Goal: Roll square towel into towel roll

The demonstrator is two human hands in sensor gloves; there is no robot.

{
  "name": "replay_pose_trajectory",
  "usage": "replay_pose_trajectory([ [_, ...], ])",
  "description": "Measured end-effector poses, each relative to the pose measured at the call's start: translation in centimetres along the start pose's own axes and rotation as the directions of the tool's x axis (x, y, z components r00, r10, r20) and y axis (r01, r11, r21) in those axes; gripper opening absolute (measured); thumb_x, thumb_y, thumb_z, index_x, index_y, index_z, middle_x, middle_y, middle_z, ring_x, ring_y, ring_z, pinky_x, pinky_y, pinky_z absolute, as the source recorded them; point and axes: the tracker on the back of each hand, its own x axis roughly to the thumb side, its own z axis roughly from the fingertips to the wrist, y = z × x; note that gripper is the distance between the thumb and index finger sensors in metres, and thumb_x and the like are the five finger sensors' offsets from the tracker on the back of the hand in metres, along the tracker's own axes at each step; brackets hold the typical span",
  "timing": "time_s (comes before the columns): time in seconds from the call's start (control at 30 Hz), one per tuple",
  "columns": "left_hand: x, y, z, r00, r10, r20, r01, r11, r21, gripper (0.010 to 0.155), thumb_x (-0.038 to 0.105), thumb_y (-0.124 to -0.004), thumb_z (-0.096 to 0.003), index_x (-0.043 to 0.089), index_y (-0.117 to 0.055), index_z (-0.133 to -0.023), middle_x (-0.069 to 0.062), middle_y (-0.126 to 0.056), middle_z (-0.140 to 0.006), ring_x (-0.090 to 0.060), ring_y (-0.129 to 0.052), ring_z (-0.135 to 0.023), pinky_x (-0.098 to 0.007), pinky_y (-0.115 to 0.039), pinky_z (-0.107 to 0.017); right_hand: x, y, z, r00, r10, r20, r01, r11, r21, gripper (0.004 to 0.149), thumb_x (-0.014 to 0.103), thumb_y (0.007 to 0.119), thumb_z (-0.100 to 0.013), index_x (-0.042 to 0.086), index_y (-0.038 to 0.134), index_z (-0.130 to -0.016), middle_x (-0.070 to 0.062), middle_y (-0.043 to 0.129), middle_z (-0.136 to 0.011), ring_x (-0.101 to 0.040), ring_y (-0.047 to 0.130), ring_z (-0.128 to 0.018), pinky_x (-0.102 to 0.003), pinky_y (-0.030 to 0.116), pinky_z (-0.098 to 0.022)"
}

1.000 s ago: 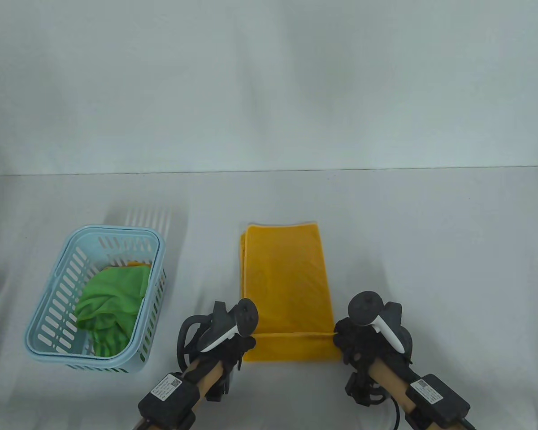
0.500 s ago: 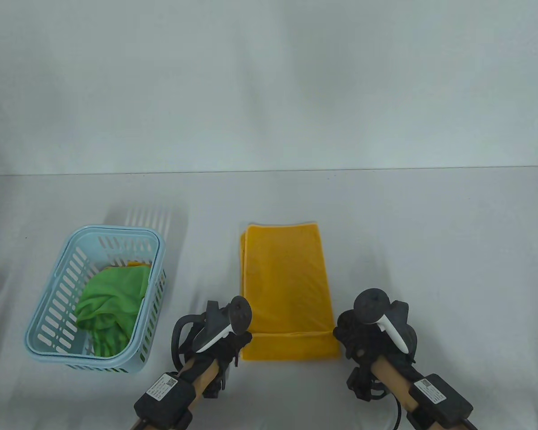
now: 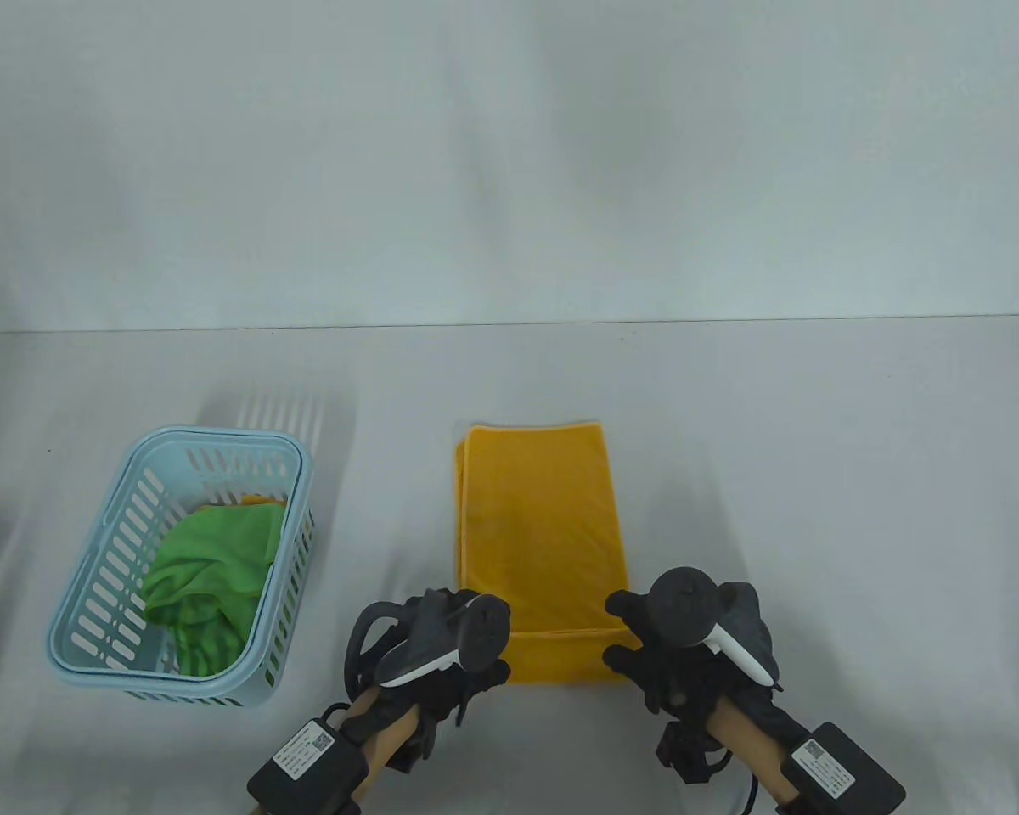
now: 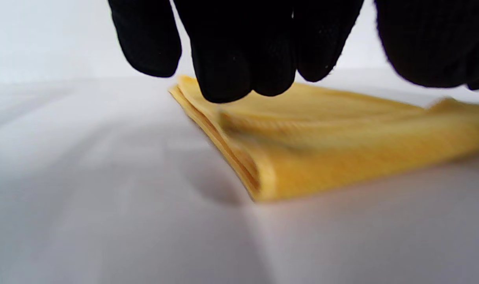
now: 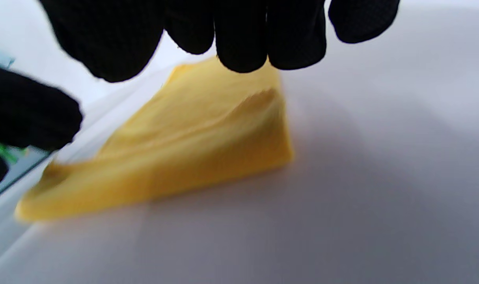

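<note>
A yellow-orange towel [image 3: 539, 526] lies folded into a long strip in the middle of the table, its near end turned over into a short flap. My left hand [image 3: 478, 671] hovers at the flap's near left corner and my right hand [image 3: 633, 649] at its near right corner. In the left wrist view the gloved fingers [image 4: 231, 59] hang just above the towel [image 4: 342, 157], the thumb apart, with nothing held. In the right wrist view the fingers [image 5: 239, 35] likewise hang over the towel's corner [image 5: 192, 150] without pinching it.
A light-blue slotted basket [image 3: 212, 439] stands at the left with a crumpled green cloth [image 3: 208, 569] inside. The white cloth-covered table reaches a back wall; bare surface lies right of the towel.
Both hands have moved inward from beside the flap's ends and now cover its two near corners. The towel itself has stayed in place.
</note>
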Motion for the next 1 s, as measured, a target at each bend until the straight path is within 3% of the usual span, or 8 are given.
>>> replay_pose_trajectory([
  [0.23, 1.3, -2.0, -0.6, 0.989, -0.144, 0.022, 0.145, 0.988, -0.061, 0.071, 0.054, -0.080, -0.0319, 0.036, -0.066, -0.099, 0.007, -0.069, -0.104, -0.023, -0.081, -0.094, -0.050, -0.068, -0.072, 0.9, 2.9, -0.4, 0.957, 0.288, 0.005, -0.288, 0.957, 0.014, 0.070, 0.045, 0.084, -0.030, 0.029, 0.061, -0.094, 0.002, 0.064, -0.101, -0.032, 0.067, -0.095, -0.056, 0.059, -0.069],
  [0.43, 1.2, -2.2, -0.5, 0.989, -0.148, 0.019, 0.149, 0.988, -0.049, 0.071, 0.054, -0.079, -0.0325, 0.035, -0.064, -0.099, 0.007, -0.067, -0.104, -0.022, -0.081, -0.095, -0.048, -0.069, -0.072, 0.9, 4.0, -0.5, 0.922, 0.387, -0.002, -0.386, 0.922, -0.039, 0.068, 0.045, 0.085, -0.030, 0.030, 0.060, -0.092, 0.003, 0.060, -0.100, -0.030, 0.068, -0.093, -0.055, 0.059, -0.069],
  [0.6, 1.2, -2.4, -0.6, 0.987, -0.162, 0.007, 0.163, 0.986, -0.039, 0.071, 0.056, -0.079, -0.0321, 0.037, -0.060, -0.099, 0.009, -0.065, -0.103, -0.020, -0.080, -0.094, -0.047, -0.068, -0.073, 1.4, 4.2, -0.4, 0.901, 0.434, 0.013, -0.428, 0.893, -0.139, 0.052, 0.038, 0.080, -0.035, 0.027, 0.069, -0.085, 0.002, 0.070, -0.095, -0.031, 0.078, -0.087, -0.054, 0.065, -0.065],
  [0.73, 1.1, -2.8, -0.8, 0.986, -0.169, -0.005, 0.169, 0.985, -0.043, 0.075, 0.058, -0.078, -0.0316, 0.037, -0.054, -0.099, 0.009, -0.061, -0.103, -0.020, -0.077, -0.093, -0.047, -0.067, -0.074, 1.2, 3.4, -0.5, 0.924, 0.382, 0.009, -0.375, 0.913, -0.160, 0.049, 0.039, 0.078, -0.035, 0.028, 0.076, -0.083, 0.002, 0.078, -0.092, -0.030, 0.085, -0.084, -0.052, 0.070, -0.063],
  [0.9, 0.5, -3.0, -1.4, 0.989, -0.147, -0.027, 0.146, 0.988, -0.056, 0.079, 0.059, -0.078, -0.0308, 0.036, -0.047, -0.100, 0.010, -0.056, -0.103, -0.017, -0.073, -0.091, -0.046, -0.065, -0.075, -0.5, 1.9, -1.2, 0.987, 0.158, -0.018, -0.159, 0.981, -0.111, 0.048, 0.041, 0.077, -0.035, 0.030, 0.079, -0.082, 0.003, 0.084, -0.089, -0.028, 0.087, -0.082, -0.051, 0.072, -0.062],
  [1.0, 0.1, -2.8, -1.5, 0.993, -0.116, -0.035, 0.114, 0.992, -0.058, 0.075, 0.054, -0.080, -0.0331, 0.037, -0.047, -0.099, 0.011, -0.056, -0.102, -0.015, -0.074, -0.090, -0.046, -0.065, -0.075, -1.2, 1.3, -1.6, 0.997, 0.076, -0.032, -0.078, 0.992, -0.098, 0.048, 0.043, 0.076, -0.035, 0.031, 0.080, -0.081, 0.004, 0.086, -0.088, -0.026, 0.087, -0.081, -0.051, 0.072, -0.061],
])
